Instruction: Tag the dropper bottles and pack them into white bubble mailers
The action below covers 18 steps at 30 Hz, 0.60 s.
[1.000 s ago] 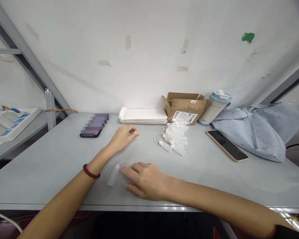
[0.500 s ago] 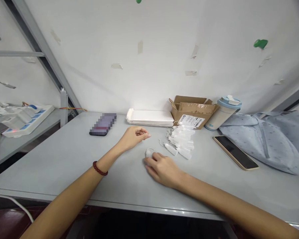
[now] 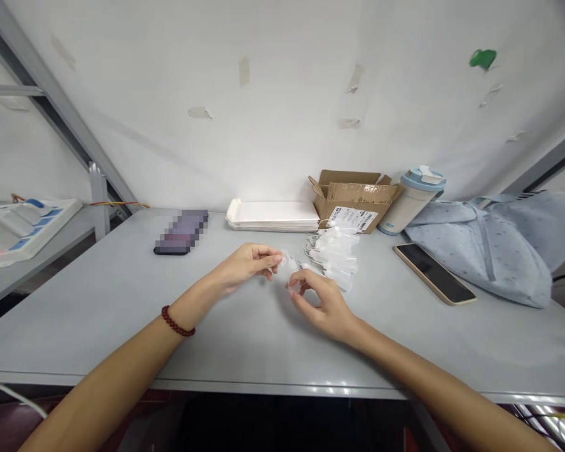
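Note:
My left hand (image 3: 254, 263), with a dark red bead bracelet on its wrist, pinches a small translucent white plastic piece (image 3: 287, 258) between thumb and fingertips just above the table. Close by on its right, my right hand (image 3: 324, 304) is curled, thumb and index tips nearly meeting below the piece. Whatever lies between those tips is too small to make out. Behind the right hand lies a pile of translucent white plastic tubes (image 3: 336, 248) with thin looped cords.
Along the wall stand a stack of white flat sheets (image 3: 275, 215), an opened cardboard box (image 3: 353, 199) and a blue-lidded tumbler (image 3: 412, 201). A blurred-out phone (image 3: 181, 232) lies left. Another phone (image 3: 433, 273) and a pale blue cloth bag (image 3: 480, 251) lie right. The grey table (image 3: 235, 345) ends near my forearms.
My right hand has lifted from the table and moved up and right. The translucent piece, earlier by its fingers, is now at my left fingertips. The view has shifted slightly.

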Available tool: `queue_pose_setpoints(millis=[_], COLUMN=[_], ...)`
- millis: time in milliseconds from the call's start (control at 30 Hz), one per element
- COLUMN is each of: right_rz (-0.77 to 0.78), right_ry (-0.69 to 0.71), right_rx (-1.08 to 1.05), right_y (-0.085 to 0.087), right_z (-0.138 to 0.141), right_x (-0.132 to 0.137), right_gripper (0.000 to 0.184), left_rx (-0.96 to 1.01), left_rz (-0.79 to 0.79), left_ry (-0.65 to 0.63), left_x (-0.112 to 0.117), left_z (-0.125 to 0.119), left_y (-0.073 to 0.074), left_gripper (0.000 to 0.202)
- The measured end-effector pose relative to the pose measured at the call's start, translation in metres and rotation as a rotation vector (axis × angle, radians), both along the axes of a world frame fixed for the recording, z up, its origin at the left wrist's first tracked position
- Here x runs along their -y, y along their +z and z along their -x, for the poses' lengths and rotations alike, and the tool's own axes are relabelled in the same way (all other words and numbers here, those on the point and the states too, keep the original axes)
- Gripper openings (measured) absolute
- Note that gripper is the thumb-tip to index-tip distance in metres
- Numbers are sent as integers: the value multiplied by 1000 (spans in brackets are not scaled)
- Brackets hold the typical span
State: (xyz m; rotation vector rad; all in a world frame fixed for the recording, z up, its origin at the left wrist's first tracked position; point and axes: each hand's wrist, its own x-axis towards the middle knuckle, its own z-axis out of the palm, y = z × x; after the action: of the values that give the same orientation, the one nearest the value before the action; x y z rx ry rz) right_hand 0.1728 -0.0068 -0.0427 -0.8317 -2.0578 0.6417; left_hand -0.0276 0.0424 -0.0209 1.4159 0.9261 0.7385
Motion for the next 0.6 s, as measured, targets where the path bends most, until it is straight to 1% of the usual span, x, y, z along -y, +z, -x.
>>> queue_pose_setpoints(millis=[133,233,300,400,500,600], right_rz=[255,454,561,700,773,750], right_ry=[81,155,205,205,158,121], right_rx=[-96,-230,-332,-447,-478,-446], right_y=[2,1,1,2,3,5], right_z=[0,-1,-1,-1,-1,-1], right_x=[2,-1,-3,-6,-7,-8], right_gripper=[5,5,5,5,7,8], left_rx=[-16,-34,-53,-79,-107,-151], left_rz=[-67,-89,-93,-99,-120,-154], left_ry=[-32,-74,-91,-86,-63,-58], left_x=[2,3,3,5,8,12], left_z=[-3,-3,-4,-6,-8,-10], left_y=[1,2,3,4,5,6], left_gripper=[31,29,27,26,24,22])
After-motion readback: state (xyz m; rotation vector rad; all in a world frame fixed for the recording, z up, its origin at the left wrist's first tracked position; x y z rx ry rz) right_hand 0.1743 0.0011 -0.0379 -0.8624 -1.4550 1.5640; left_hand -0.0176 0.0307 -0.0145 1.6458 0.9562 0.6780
